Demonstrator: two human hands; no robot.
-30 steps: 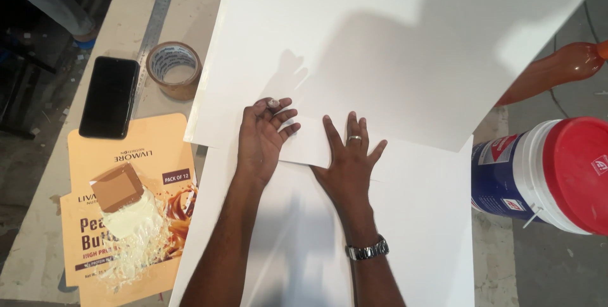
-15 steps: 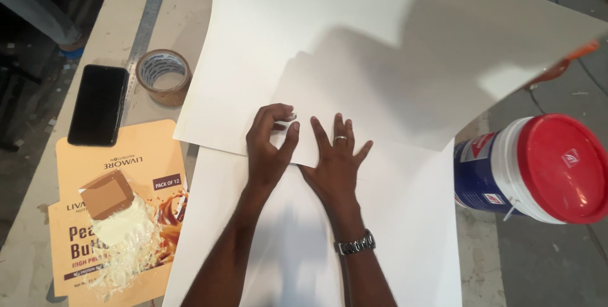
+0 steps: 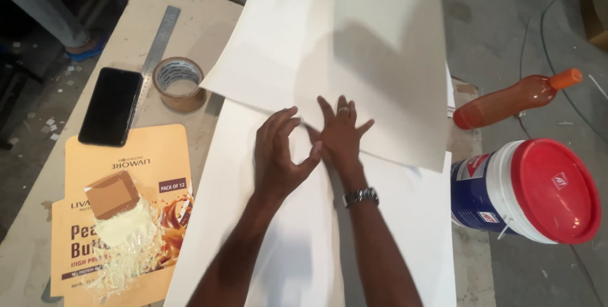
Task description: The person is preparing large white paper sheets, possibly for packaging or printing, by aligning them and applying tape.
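Since earlier: upper sheet swung rightward, left hand shifted nearer | left hand curled, pinching nothing visible; right hand flat, open on the sheet | step: pressing the sheet's near edge onto lower sheet | next: likely smoothing along it | sheet's long axis runs near-left to far-right.

- Flattened orange carton, printed, on the table's left, a brown block pictured on it.
- Dark-screened phone, just above it.
- Blue-and-white labelled bucket, red lid, right.
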